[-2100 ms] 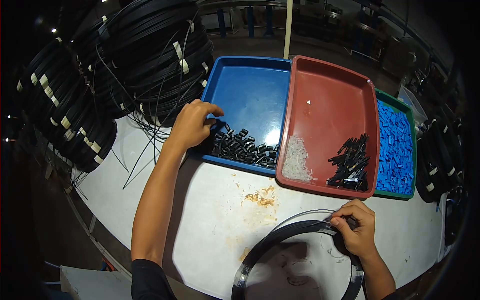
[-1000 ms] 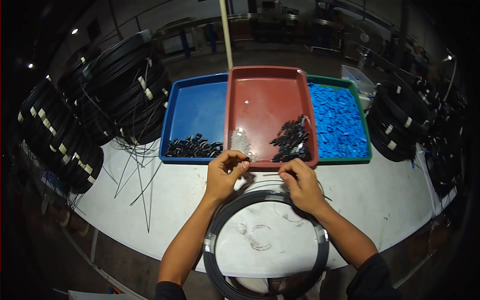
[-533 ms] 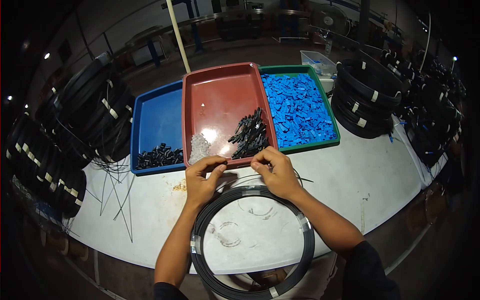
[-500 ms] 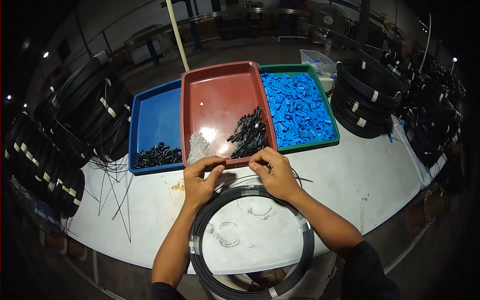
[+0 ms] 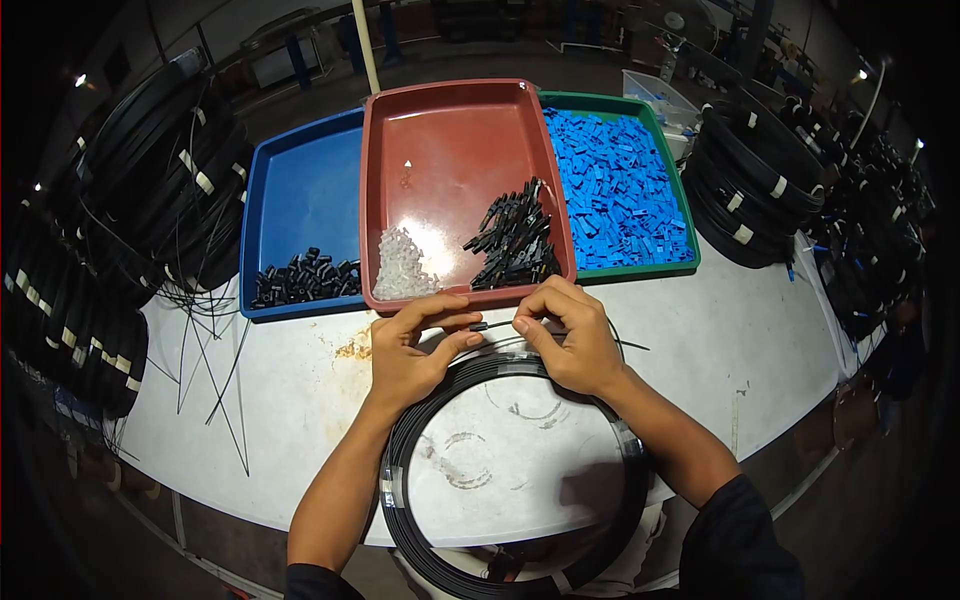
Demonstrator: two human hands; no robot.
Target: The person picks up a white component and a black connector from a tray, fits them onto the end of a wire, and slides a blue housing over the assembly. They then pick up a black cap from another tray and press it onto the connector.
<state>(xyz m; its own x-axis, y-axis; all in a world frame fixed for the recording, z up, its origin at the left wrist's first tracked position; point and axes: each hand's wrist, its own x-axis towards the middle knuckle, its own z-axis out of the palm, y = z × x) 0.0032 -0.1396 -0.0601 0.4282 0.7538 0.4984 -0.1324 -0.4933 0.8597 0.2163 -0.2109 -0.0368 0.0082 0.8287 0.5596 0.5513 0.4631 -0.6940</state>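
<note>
Black cable [image 5: 497, 324], part wound into a coil [image 5: 397, 440], lies at the near side of a white table [image 5: 720, 400], the coil overhanging the edge. The tabletop is marked with brown stains and dark scuffs; the room behind is dim, with a pale pole [image 5: 364, 45] beyond the trays. The worked end runs nearly level across the view, its tip pointing left and bearing a small black cap [image 5: 479, 326]. A second length projects rightward past the right hand [image 5: 580, 345]. That hand's thumb and forefinger are pinched together on the cable. The left hand [image 5: 410, 355] has thumb and fingers slightly parted about the cap; firm grip cannot be determined. The blue tray [image 5: 310, 190] contains black pieces, the red tray [image 5: 450, 150] clear bits at left and black parts at right, the green tray [image 5: 640, 271] many blue pieces.
</note>
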